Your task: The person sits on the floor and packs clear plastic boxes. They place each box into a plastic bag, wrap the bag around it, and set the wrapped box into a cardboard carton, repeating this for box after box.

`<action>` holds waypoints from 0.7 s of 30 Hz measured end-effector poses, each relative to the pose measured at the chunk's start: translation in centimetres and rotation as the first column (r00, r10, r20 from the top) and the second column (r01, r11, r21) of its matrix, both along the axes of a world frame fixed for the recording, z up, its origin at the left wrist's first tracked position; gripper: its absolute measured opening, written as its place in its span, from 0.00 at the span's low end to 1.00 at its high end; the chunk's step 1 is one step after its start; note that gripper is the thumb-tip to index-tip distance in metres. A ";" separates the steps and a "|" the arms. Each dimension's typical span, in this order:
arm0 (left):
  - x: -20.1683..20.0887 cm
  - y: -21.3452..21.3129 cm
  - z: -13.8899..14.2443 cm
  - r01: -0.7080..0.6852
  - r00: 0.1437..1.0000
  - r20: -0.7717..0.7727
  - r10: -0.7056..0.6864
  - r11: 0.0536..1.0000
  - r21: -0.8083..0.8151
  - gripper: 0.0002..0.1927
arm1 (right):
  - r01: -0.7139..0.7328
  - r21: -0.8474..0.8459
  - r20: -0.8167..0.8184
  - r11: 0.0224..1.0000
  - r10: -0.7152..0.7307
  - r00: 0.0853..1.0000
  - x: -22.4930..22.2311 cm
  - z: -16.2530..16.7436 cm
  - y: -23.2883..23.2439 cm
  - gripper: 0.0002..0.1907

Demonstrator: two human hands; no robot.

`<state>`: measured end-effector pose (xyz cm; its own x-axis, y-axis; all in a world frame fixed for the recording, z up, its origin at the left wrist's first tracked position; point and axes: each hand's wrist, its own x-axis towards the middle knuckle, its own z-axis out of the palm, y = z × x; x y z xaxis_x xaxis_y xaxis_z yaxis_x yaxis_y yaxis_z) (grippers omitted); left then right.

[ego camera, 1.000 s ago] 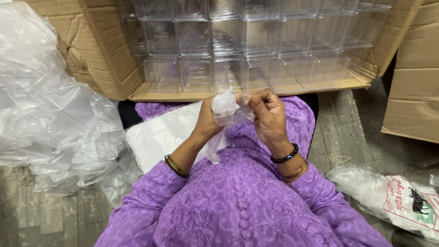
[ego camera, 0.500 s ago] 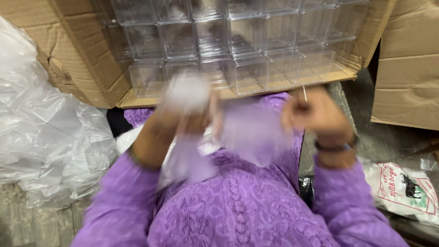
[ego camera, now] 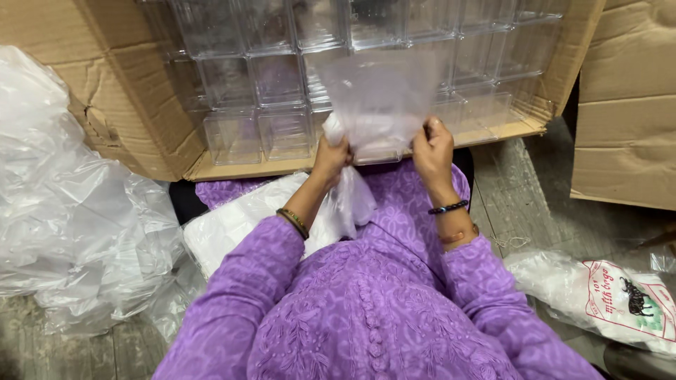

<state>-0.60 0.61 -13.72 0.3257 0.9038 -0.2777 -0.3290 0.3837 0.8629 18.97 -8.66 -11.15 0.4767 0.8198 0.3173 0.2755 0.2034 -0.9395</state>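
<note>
Both fists, left hand (ego camera: 331, 156) and right hand (ego camera: 433, 146), pinch a thin clear plastic bag (ego camera: 384, 98) taut, veiling stacked transparent boxes (ego camera: 253, 77) inside a torn cardboard carton (ego camera: 91, 77).

I take this for a packing workroom: a big cardboard box (ego camera: 105, 91) full of clear plastic containers (ego camera: 274, 77), heaps of plastic bags (ego camera: 70, 204), all on a plank floor (ego camera: 521, 204).

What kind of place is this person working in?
Most likely a small packing or storage workroom. A big cardboard carton lies open, full of stacked clear plastic boxes, a heap of loose plastic bags sits on the floor beside it, and both hands hold up a clear bag.
</note>
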 end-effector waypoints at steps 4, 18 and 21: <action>-1.3 -0.9 0.2 0.060 0.998 0.026 -0.060 0.998 -0.013 0.10 | -0.124 -0.111 -0.645 0.986 0.024 0.763 -1.4 -2.4 -0.8 0.06; -7.8 -7.7 -0.3 0.622 0.762 0.100 -0.639 0.681 -0.387 0.24 | -0.218 -0.018 -0.023 0.976 0.217 0.976 -6.9 2.9 -4.5 0.09; -10.6 -9.6 -1.7 0.765 0.643 0.336 -0.688 0.581 -0.276 0.27 | -0.364 -0.042 -0.006 0.931 0.364 0.931 -10.3 4.4 -4.2 0.08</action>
